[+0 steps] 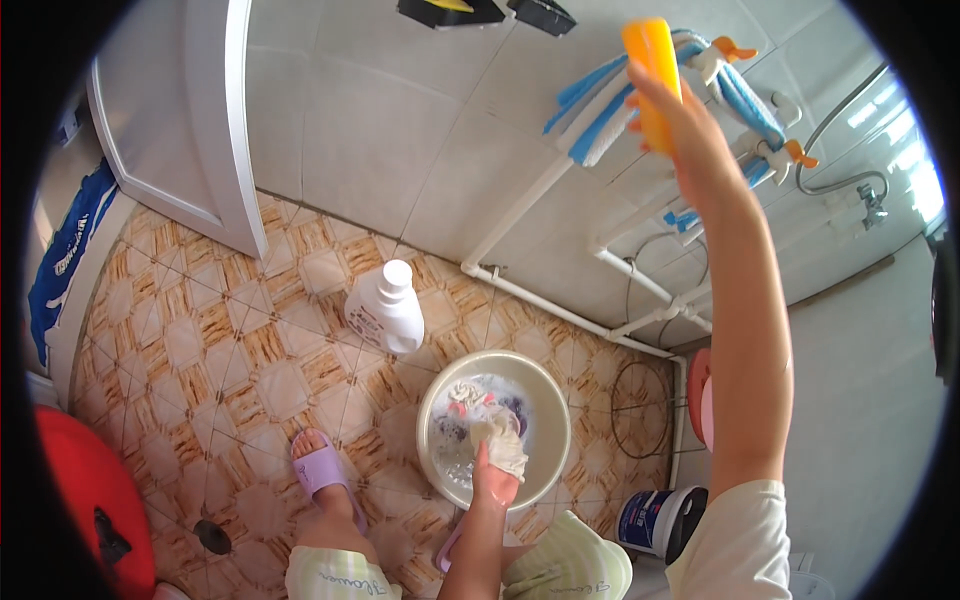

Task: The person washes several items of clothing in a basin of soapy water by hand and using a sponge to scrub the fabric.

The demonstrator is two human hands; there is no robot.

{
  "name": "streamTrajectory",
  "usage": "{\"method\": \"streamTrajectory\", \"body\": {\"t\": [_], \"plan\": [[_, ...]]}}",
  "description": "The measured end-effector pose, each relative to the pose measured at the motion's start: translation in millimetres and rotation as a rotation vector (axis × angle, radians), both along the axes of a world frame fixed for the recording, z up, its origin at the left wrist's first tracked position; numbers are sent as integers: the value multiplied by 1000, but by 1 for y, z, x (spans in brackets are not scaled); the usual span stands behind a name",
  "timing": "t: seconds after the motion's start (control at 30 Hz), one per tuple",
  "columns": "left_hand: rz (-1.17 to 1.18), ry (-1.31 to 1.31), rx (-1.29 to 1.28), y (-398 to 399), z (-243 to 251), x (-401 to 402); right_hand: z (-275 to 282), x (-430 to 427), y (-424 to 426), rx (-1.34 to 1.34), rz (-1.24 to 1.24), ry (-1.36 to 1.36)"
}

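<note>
My left hand (pixel 495 480) is low over a cream plastic basin (pixel 559 450), gripping a wet off-white cloth (pixel 501 442). Soapy water (pixel 465 439) in the basin holds another pale cloth with pink parts (pixel 469 397) and something dark purple (pixel 516 409). Raised high at the upper right, my right hand (pixel 671 112) is closed around a yellow-orange object (pixel 651 67), perhaps a brush or bottle; its exact kind cannot be told. Behind it, blue-and-white towels (pixel 592 112) hang from a white pipe rack with orange clips (pixel 733 49).
A white capped bottle (pixel 386 307) stands on the tiled floor (pixel 255 390) left of the basin. White pipes (pixel 551 304) run along the wall. A bucket (pixel 660 521) is at the lower right, a red container (pixel 90 502) at the lower left, and a door (pixel 180 112) at the upper left.
</note>
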State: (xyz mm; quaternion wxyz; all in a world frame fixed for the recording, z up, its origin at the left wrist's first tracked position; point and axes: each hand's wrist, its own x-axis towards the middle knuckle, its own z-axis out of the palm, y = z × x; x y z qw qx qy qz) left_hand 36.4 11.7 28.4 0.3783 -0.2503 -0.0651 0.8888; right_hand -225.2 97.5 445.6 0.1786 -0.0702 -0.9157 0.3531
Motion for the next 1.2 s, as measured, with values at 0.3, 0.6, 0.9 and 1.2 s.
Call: {"method": "streamTrajectory", "body": {"t": [0.3, 0.6, 0.9, 1.2], "plan": [[64, -50, -30, -3, 17, -18, 41, -126, -44, 607, -108, -26], [73, -52, -25, -10, 22, -24, 36, -144, -75, 746, -252, 0], [1, -87, -45, -5, 28, -22, 6, -55, -64, 453, 84, 681], [-108, 250, -166, -25, 55, -43, -263, 154, 37, 17, 348, -511]]}}
